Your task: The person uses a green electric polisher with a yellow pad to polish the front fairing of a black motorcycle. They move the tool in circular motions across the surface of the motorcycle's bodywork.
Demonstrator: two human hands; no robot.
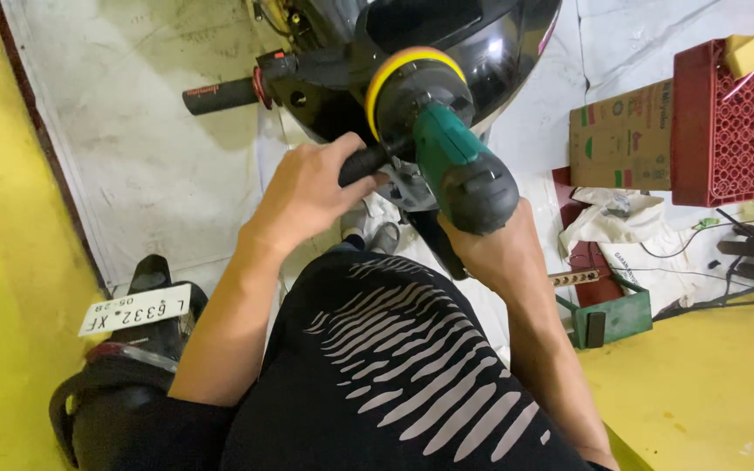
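Note:
A green and black handheld polisher [455, 166] with a round yellow pad [407, 74] is pressed against the glossy black body panel of a scooter [482, 39]. My left hand [307, 192] grips the black side handle of the polisher. My right hand [490, 249] is wrapped around the rear of the polisher's body, mostly hidden beneath the tool. The scooter's black handlebar grip [220, 94] sticks out to the left of the pad. My knee in black trousers with grey stripes fills the lower middle.
A red plastic crate [730, 131] with a yellow sponge [748, 52] stands at the right, beside a cardboard box [621, 135]. A green metal toolbox [617, 318], cloths and cables lie below it. The scooter's rear with a white plate [137, 312] is at lower left.

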